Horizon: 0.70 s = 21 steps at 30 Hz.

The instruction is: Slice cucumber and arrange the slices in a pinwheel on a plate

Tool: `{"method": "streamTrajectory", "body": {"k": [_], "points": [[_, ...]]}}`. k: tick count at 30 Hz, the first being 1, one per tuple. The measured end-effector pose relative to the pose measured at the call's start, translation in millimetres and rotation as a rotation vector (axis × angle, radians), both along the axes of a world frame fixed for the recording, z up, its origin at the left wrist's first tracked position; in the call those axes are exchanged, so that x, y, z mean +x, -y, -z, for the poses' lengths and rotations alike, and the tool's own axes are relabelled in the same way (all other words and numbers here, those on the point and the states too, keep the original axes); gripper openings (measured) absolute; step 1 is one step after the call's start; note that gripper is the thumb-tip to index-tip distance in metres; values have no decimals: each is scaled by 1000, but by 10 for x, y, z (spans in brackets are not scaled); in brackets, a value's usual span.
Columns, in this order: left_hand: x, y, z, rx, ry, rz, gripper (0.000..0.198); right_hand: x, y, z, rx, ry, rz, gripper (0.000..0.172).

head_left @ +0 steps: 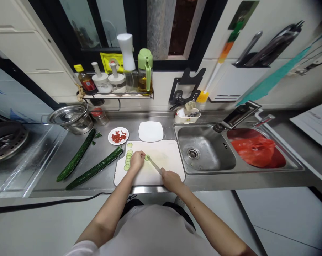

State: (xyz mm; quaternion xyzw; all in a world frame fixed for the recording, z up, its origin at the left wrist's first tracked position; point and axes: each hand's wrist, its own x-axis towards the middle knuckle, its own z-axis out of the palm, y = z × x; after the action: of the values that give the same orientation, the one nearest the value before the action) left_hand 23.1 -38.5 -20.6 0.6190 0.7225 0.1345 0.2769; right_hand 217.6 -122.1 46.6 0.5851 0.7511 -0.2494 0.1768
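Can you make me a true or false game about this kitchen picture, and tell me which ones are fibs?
1. The person's right grip holds a slim knife with a silver metal blade. True.
2. The thin, round, pale-green cucumber slices lie to the right of the left grip. False: the slices lie to its left, on the white rectangular cutting board.
3. Small red pieces sit on the little round white plate. True.
4. The round, shiny metal pot with a lid stands on the cutting board. False: the pot stands on the grey steel counter.
5. Two long, bumpy, dark-green cucumbers lie left of the slices. True.
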Motion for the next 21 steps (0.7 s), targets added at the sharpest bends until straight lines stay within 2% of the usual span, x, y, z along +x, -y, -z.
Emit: {"method": "streamTrajectory", "body": {"k": [12,21], "points": [[17,9,-6,-33,1,-27,19,-11,-56,-60,-59,-15,7,28],[13,-6,-5,-36,-27,-8,21,-73,-97,-50,-39,-25,3,27]]}}
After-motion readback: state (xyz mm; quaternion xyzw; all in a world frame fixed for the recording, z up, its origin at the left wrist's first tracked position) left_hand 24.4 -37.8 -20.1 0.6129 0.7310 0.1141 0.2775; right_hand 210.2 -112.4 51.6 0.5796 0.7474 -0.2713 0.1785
